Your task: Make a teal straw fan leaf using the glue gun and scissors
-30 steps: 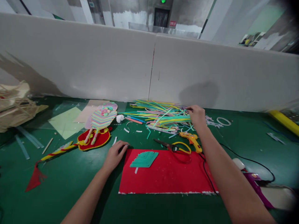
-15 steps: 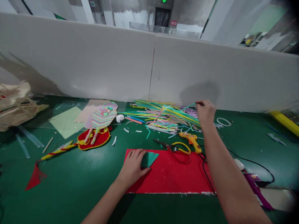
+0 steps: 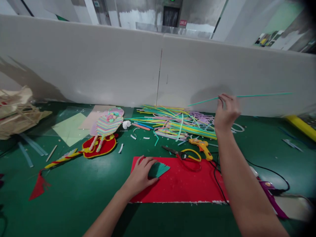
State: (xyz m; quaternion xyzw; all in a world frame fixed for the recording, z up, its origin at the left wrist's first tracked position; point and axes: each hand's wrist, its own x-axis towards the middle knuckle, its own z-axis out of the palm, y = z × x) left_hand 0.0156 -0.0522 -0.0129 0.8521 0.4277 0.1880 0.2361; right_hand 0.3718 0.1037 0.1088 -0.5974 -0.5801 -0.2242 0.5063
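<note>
My right hand (image 3: 228, 110) is raised in front of the white partition, its fingers pinching a long green pipe cleaner (image 3: 264, 95) that sticks out on both sides. Below it lies a loose pile of pastel pipe cleaners (image 3: 170, 123). My left hand (image 3: 141, 174) rests on the left part of a red sheet (image 3: 182, 187), fingers and thumb curled around a small green piece (image 3: 159, 170) with a jagged, ribbed edge. The hand hides the piece's left end. Scissors (image 3: 182, 154) with yellow-and-red handles and a yellow glue gun (image 3: 202, 148) lie at the red sheet's far edge.
On the left are a striped pastel figure (image 3: 108, 126), a red fan-shaped ornament (image 3: 106, 149) with a red tassel (image 3: 39, 187), and a pale green sheet (image 3: 70, 129). At right, a black cable (image 3: 266, 172) runs to a purple device (image 3: 274, 200). A white partition (image 3: 98, 65) stands behind.
My right hand has lifted up and to the right, drawing the green pipe cleaner out of the pile. My left hand stays around the green piece, almost unmoved.
</note>
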